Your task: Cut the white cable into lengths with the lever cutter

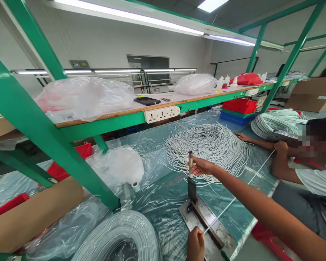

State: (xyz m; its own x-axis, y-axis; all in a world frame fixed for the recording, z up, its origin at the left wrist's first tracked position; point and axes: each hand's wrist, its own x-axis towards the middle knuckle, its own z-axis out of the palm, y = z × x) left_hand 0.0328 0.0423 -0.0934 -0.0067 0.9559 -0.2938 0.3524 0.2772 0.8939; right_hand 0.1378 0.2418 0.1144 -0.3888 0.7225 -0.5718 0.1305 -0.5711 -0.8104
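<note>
At the lower middle, my left hand [196, 243] is closed on a thin white cable [225, 210]. The cable runs taut up and right to the closed hand [281, 146] of a co-worker. My right hand [202, 166] has its fingers at the upright brass-coloured lever handle [190, 159] of a bench cutter, loosely round it. The dark blade arm [191, 189] below the handle stands raised. Its metal base [216, 233] lies on the table under the cable, with a dark bar along it.
A big loose heap of cut white cables [206, 145] lies beyond the cutter. A cable coil [125, 232] sits at lower left, near a tape roll [136, 186] and a steel ruler [175, 180]. A green post [97, 185] and a shelf with a socket strip [162, 114] stand over the table.
</note>
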